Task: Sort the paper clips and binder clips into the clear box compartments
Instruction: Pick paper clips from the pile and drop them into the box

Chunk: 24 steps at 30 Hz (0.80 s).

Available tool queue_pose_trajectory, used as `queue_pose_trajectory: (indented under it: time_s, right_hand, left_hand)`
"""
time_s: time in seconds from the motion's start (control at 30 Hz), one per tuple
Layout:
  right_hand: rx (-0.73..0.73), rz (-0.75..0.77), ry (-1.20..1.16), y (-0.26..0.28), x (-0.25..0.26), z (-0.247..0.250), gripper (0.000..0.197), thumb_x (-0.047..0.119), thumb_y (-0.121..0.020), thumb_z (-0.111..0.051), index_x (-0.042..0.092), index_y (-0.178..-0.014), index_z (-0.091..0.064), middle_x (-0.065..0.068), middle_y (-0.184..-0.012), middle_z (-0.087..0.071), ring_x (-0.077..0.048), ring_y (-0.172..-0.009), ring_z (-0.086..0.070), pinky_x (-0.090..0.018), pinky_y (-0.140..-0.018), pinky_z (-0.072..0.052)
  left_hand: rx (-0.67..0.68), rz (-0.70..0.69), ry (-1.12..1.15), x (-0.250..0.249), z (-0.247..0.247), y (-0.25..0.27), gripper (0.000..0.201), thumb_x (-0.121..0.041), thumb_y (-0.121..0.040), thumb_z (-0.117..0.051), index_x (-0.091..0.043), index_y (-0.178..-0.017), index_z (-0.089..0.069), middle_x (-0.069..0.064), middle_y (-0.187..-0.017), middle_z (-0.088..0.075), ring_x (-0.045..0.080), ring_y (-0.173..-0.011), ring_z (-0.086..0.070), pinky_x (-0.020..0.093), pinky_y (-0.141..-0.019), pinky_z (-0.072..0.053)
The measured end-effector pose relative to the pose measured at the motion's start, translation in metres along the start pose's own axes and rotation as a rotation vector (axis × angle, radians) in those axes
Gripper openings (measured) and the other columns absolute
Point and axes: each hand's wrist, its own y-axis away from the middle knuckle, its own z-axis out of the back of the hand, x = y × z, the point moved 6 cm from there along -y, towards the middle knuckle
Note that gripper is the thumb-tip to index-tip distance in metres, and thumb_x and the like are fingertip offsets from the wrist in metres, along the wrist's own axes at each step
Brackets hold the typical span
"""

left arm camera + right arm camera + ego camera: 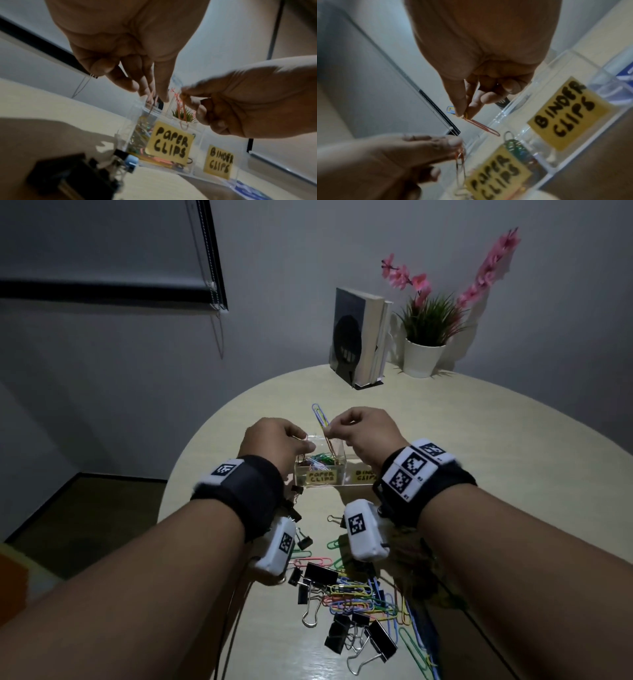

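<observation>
Both hands hover over the clear box [342, 474], which stands mid-table with yellow labels "PAPER CLIPS" [321, 477] and "BINDER CLIPS" [218, 162]. My right hand [330, 429] pinches an orange paper clip [481, 125] by its top, and the clip hangs down above the paper clip compartment. My left hand [306, 444] pinches another orange paper clip [460, 155] at the box's left rim. Several coloured clips [80, 462] lie inside that compartment. A mixed pile of paper clips [356, 597] and black binder clips [320, 571] lies near the front edge of the table.
A blue paper clip [318, 414] lies just beyond the box. At the back of the round table [479, 440] stand a book in a bookend [359, 337] and a potted plant [424, 350]. Small binder clips [298, 491] sit under my left wrist. The table's left edge drops to the floor.
</observation>
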Motion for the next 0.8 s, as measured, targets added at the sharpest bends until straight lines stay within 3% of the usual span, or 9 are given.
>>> queue_pose_trajectory:
  time_s: [0.17,0.3,0.4,0.5,0.57,0.67,0.8]
  right_hand:
    - [0.104,0.103,0.484,0.003,-0.006,-0.012,0.008,0.016,-0.07,-0.077,0.024,-0.072,-0.074,0.004,-0.08,-0.073,-0.019,-0.083,-0.067,-0.036,-0.076,-0.057]
    - [0.153,0.194,0.603,0.016,0.007,-0.006,0.02,0.025,-0.076,-0.078,0.019,-0.095,-0.079,0.001,-0.098,-0.076,-0.016,-0.093,-0.066,-0.023,-0.075,-0.045]
    - [0.159,0.207,0.546,0.036,0.012,0.021,0.02,0.024,-0.078,-0.077,0.019,-0.097,-0.077,0.004,-0.094,-0.074,-0.012,-0.087,-0.065,-0.022,-0.076,-0.043]
    - [0.233,0.151,0.608,0.064,-0.002,0.051,0.004,0.017,-0.076,-0.076,0.019,-0.077,-0.073,0.007,-0.075,-0.07,-0.012,-0.072,-0.061,-0.026,-0.069,-0.045]
    - [0.305,0.093,0.716,0.085,-0.018,0.062,0.008,0.018,-0.077,-0.074,0.017,-0.07,-0.071,0.006,-0.068,-0.068,-0.012,-0.067,-0.059,-0.026,-0.063,-0.045]
    - [0.425,0.058,0.872,0.11,-0.04,0.061,0.006,0.024,-0.079,-0.069,0.02,-0.078,-0.073,0.007,-0.075,-0.071,-0.011,-0.072,-0.063,-0.021,-0.059,-0.044]
    - [0.414,0.117,0.923,0.113,-0.047,0.049,0.014,0.028,-0.083,-0.066,0.024,-0.095,-0.073,0.007,-0.093,-0.072,-0.014,-0.089,-0.064,-0.024,-0.073,-0.048]
  left_hand:
    - [0.011,-0.085,-0.147,-0.001,0.009,0.004,0.018,-0.016,-0.073,-0.081,-0.02,-0.09,-0.079,-0.002,-0.089,-0.076,0.015,-0.088,-0.07,0.024,-0.085,-0.052]
    - [-0.015,-0.133,-0.184,-0.01,0.026,0.017,0.016,-0.013,-0.073,-0.078,-0.027,-0.079,-0.075,-0.006,-0.082,-0.074,0.014,-0.084,-0.069,0.027,-0.081,-0.054]
    - [0.147,-0.197,-0.335,-0.026,0.022,0.044,0.006,-0.02,-0.074,-0.079,-0.023,-0.079,-0.076,-0.006,-0.079,-0.073,0.015,-0.077,-0.067,0.025,-0.07,-0.049]
    - [0.358,-0.269,-0.527,-0.035,-0.003,0.077,0.007,-0.029,-0.076,-0.077,-0.024,-0.081,-0.078,-0.006,-0.081,-0.073,0.015,-0.078,-0.067,0.03,-0.075,-0.055]
    - [0.472,-0.316,-0.67,-0.033,-0.028,0.093,0.015,-0.033,-0.078,-0.074,-0.023,-0.088,-0.079,-0.003,-0.083,-0.073,0.019,-0.08,-0.068,0.032,-0.075,-0.056]
    - [0.53,-0.342,-0.821,-0.027,-0.052,0.103,0.022,-0.034,-0.081,-0.068,-0.019,-0.093,-0.077,0.001,-0.086,-0.073,0.024,-0.081,-0.068,0.032,-0.068,-0.055]
    - [0.567,-0.309,-0.87,-0.019,-0.063,0.106,0.024,-0.034,-0.083,-0.07,-0.016,-0.098,-0.076,0.004,-0.091,-0.073,0.025,-0.08,-0.066,0.029,-0.063,-0.047]
